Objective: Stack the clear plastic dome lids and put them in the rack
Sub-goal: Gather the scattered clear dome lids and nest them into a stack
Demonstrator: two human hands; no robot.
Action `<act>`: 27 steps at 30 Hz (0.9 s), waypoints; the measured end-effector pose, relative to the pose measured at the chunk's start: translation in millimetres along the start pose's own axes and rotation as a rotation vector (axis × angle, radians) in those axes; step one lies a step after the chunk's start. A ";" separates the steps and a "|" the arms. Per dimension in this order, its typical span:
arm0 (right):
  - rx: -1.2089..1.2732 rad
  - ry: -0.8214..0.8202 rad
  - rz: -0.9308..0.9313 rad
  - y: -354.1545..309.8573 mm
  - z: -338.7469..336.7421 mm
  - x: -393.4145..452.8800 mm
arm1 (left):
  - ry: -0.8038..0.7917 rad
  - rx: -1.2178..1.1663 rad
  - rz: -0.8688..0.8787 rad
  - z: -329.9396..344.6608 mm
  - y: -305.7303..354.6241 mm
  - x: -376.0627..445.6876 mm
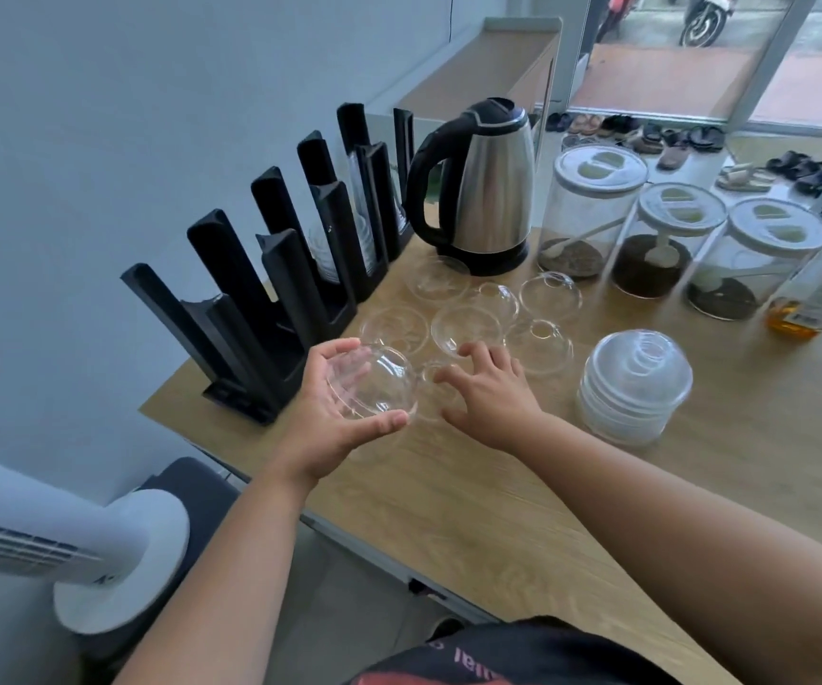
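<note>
White pedestal fan (pixel 117 551): lower left, off the table, blurred; no part in the task.

Black plastic slotted rack (pixel 270 294): stands along the table's left edge against the wall, a row of upright channels. The farther channels already hold clear lids on edge; the nearer ones look vacant, presumably the destination for the next stack.

Light wood-grain table (pixel 498 511): carries everything listed below.

Left hand (pixel 334 412): grip closed around a clear plastic dome lid (pixel 374 383), fingers behind, thumb across the near rim, held just above the table. Judged to serve as the base onto which further lids are nested.

Small clear dome lid on the table (pixel 436 383): lies between the two hands, touching or nearly touching the held lid; likely the next one taken.

Right hand (pixel 493 393): grip released, fingers spread and curved, hovering over that small lid; contact cannot be confirmed.

Loose clear dome lids (pixel 468 328): about six, scattered singly between the hands and the kettle, some dome-up, some inverted; not yet stacked.

Stainless steel electric kettle with black handle (pixel 483 190): behind the loose lids, near the far end of the rack.

Stack of nested clear dome lids (pixel 636 388): right of the right hand, well apart from the rack; judged complete and awaiting transfer.

Three clear canisters with white lids (pixel 671 239): back right, holding dark granules.

Bottle of amber liquid (pixel 814 284): far right edge, partly cut off.
</note>
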State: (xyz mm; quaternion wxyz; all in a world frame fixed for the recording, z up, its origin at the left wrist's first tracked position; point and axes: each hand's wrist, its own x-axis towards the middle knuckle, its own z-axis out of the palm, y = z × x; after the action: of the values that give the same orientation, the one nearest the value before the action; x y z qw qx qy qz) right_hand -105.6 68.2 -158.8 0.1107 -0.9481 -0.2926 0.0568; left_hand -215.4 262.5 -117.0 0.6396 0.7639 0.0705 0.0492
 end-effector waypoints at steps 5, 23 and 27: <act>0.134 -0.052 0.012 1.5 -4.4 -9.4 | 0.011 -0.234 -0.046 -4.2 -7.7 14.4; 0.258 0.394 0.558 91.8 -145.2 -89.8 | -0.297 -0.529 -0.163 95.8 30.3 89.7; 0.275 0.284 0.611 93.9 -133.2 -88.4 | -0.338 -0.551 -0.149 113.2 45.5 100.7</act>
State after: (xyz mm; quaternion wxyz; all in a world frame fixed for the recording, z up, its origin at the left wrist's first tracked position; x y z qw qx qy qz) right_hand -104.4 -80.9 -48.8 0.2544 -0.9665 0.0331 -0.0061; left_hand -95.4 162.0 -93.7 0.8266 0.5524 0.0029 -0.1079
